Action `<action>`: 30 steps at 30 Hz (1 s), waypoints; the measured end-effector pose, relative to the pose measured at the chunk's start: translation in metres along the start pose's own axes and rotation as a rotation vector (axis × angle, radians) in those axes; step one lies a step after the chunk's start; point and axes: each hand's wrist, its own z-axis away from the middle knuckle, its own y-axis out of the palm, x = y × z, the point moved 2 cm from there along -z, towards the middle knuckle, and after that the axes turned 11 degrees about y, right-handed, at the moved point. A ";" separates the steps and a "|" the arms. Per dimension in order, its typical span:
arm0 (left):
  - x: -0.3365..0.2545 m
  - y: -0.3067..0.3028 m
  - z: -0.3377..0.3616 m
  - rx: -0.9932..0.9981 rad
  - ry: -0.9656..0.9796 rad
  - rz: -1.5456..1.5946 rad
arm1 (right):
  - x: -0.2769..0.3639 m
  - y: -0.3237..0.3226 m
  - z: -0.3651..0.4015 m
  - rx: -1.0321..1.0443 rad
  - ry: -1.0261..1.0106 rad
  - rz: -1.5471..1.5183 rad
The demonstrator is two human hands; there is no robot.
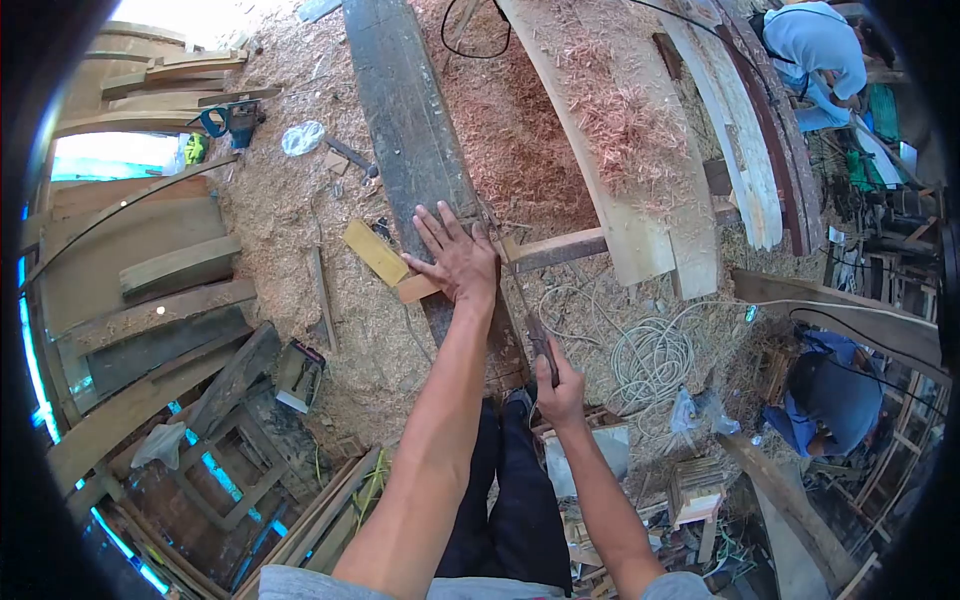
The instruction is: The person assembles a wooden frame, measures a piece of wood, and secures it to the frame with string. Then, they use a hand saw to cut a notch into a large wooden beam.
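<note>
My left hand (458,252) lies flat with fingers spread, pressing on a short light wood strip (416,289) set across a long dark plank (405,100). Much of the strip is covered by the palm. My right hand (561,386) is closed around the handle of a handsaw (537,330). The thin saw blade points away from me along the plank's right side and meets the strip's right end, close beside my left hand. A yellow wood block (374,252) sits just left of my left fingers.
Right of the plank are wide curved boards (610,130) heaped with shavings. A coiled pale rope (652,362) lies on the sawdust floor. Curved timbers (180,265) line the left. Two people, one in a light shirt (815,45), one in blue (835,400), crouch at right.
</note>
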 end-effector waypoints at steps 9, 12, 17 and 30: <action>-0.001 -0.003 0.001 0.042 0.018 -0.024 | -0.002 -0.004 -0.006 0.014 0.026 0.042; -0.001 -0.005 0.000 0.055 0.012 0.017 | -0.013 0.001 0.005 -0.091 -0.182 0.018; 0.002 -0.004 0.002 0.048 0.020 0.016 | 0.009 0.008 -0.006 -0.036 -0.052 0.007; -0.001 -0.006 -0.001 0.054 0.005 -0.010 | -0.007 0.007 0.011 -0.069 -0.108 -0.026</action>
